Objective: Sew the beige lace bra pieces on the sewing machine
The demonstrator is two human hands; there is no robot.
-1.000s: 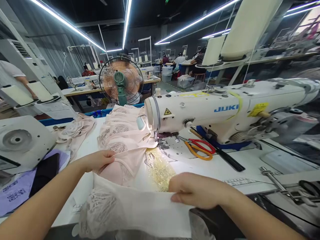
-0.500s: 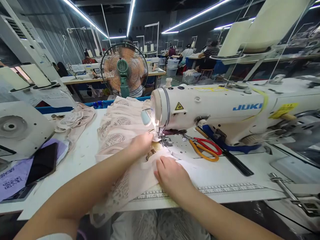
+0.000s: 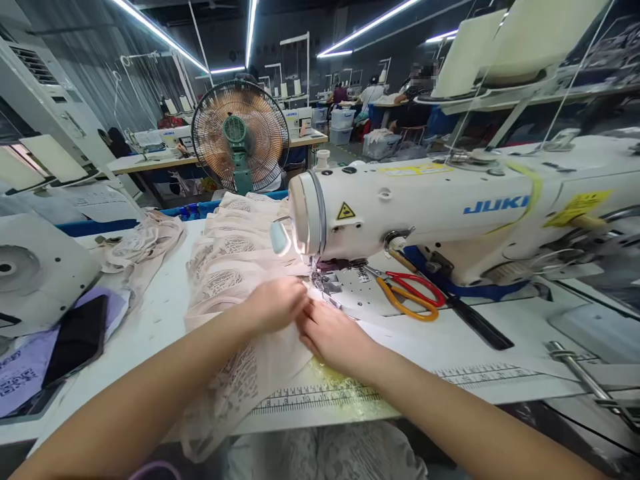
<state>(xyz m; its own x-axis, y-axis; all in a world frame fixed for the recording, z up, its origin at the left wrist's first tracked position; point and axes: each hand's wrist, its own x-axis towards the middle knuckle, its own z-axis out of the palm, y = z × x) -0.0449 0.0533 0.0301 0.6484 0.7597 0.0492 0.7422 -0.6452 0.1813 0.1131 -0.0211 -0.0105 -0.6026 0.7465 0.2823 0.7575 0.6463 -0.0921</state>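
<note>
A pale pink lace garment hangs from under my hands over the table's front edge. My left hand is closed on its cloth, just in front of the needle area of the white sewing machine. Against it, fingertips nearly meeting, my right hand is closed on the same cloth from the right. The fingertips and the bit of fabric between them are mostly hidden. Behind my left hand lies a row of similar lace pieces, reaching toward the back of the table.
Scissors with red and orange handles and a black-handled tool lie right of the needle. A ruler strip runs along the front edge. At left are a phone and more fabric. A fan stands behind.
My right hand has moved up and in toward the needle, meeting my left hand. My left hand has shifted slightly down and left in view. The camera view has shifted a little.
</note>
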